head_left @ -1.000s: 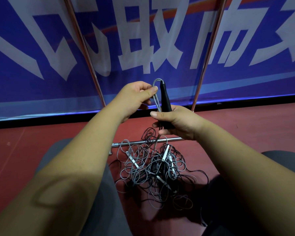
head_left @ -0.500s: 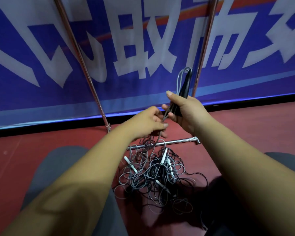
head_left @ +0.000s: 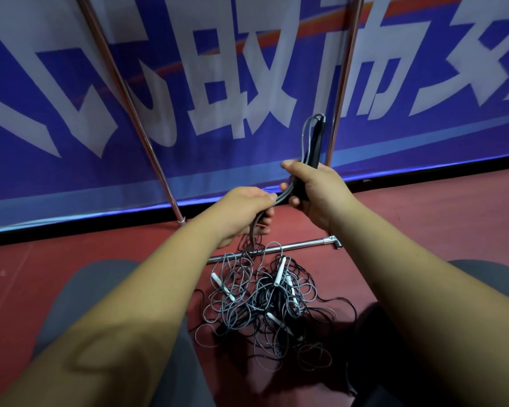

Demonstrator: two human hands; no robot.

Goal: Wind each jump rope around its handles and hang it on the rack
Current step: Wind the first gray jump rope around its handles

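The left hand [head_left: 244, 214] has come down. A second ago it was level with the top of the black handles [head_left: 316, 142], fingers at the loop of cord there. Now it sits below and to the left of them, its grip closed round the grey cord [head_left: 282, 196], which runs in a short taut stretch up to the handles' lower end.

The right hand [head_left: 321, 195] has meanwhile carried the handles up and to the right. Its grip is wrapped firmly round their lower half, thumb lying across the top. The handles stand nearly upright, with a loop of cord arching over their upper end.

The rack's right pole [head_left: 340, 98] stands just right of the handles and behind them. The rack's base bar [head_left: 294, 245] lies below them on the floor. Lower still is the tangled pile [head_left: 265, 304] of remaining ropes, white handles showing among the coils, and the held cord trails down into it.

I read this as one pass laid along the handles, with the left hand now dropped to draw slack for the next. Most of this rope seems still to lie in the pile, so winding looks early. Whether the fist holds one handle or both I can't make out. The cord may well snag in the tangle as it is pulled.
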